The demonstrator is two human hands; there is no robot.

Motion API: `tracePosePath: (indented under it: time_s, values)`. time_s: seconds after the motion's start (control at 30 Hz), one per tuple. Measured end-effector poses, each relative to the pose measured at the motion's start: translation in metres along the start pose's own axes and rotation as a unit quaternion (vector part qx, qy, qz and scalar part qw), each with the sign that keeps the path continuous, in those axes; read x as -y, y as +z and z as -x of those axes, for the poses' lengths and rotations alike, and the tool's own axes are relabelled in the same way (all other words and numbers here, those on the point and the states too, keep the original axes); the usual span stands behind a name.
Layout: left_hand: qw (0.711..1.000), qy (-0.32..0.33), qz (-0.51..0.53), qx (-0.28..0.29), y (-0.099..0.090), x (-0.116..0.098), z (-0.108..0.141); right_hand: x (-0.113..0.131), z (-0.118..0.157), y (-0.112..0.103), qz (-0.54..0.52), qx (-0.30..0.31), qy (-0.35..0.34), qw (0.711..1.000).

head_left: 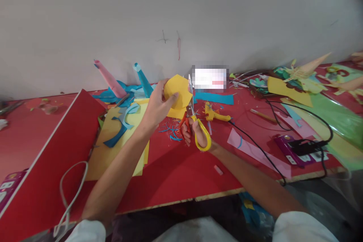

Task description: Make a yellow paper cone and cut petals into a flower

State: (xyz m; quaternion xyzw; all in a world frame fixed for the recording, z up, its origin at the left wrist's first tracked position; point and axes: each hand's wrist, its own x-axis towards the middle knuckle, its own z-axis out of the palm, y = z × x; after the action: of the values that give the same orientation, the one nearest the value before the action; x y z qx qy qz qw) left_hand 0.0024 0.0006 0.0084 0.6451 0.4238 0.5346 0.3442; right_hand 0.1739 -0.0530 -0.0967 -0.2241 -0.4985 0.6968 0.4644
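My left hand (pixel 161 102) grips a yellow paper piece (pixel 177 89) with cut, angled edges, thumb on its face. My right hand (pixel 200 134) holds scissors (pixel 202 132) with a yellow handle loop. Their blades point up at the right edge of the paper, and the blades look apart. A red handle-like part (pixel 183 125) shows beside my right fingers; I cannot tell whether it belongs to the scissors. Below the held piece lies more yellow paper (pixel 176 113). Blue paper snippets (pixel 174 137) are scattered under my hands.
A yellow glue gun (pixel 217 114) with a black cord lies to the right, near a purple power strip (pixel 295 151). Pink (pixel 109 77) and blue (pixel 143 79) paper cones stand at the back left. Yellow sheets (pixel 113 159) lie beside a red partition (pixel 56 151).
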Motion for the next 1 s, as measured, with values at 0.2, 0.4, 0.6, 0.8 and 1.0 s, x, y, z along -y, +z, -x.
tracePosePath:
  time_s: [0.2,0.4,0.6,0.8,1.0]
  values:
    - [0.998,-0.035,0.055,0.005,-0.0051,-0.0061,-0.0013,0.0019,0.0004,0.0004,0.005,-0.003,0.007,1.0]
    - [0.998,-0.042,0.049,-0.004,-0.0052,-0.0085,-0.0019,0.0014,0.0008,0.0007,0.003,-0.009,0.021,1.0]
    - [0.998,-0.044,0.039,0.006,-0.0065,-0.0079,-0.0021,0.0,0.0014,-0.0001,-0.003,-0.005,0.031,1.0]
    - [0.998,-0.045,0.034,0.007,-0.0047,-0.005,-0.0018,0.0,0.0019,-0.0017,-0.004,-0.008,0.036,0.999]
    - [0.999,-0.037,0.028,0.012,-0.0054,-0.0084,-0.0005,0.0016,0.0006,-0.0018,-0.004,-0.01,0.051,0.999]
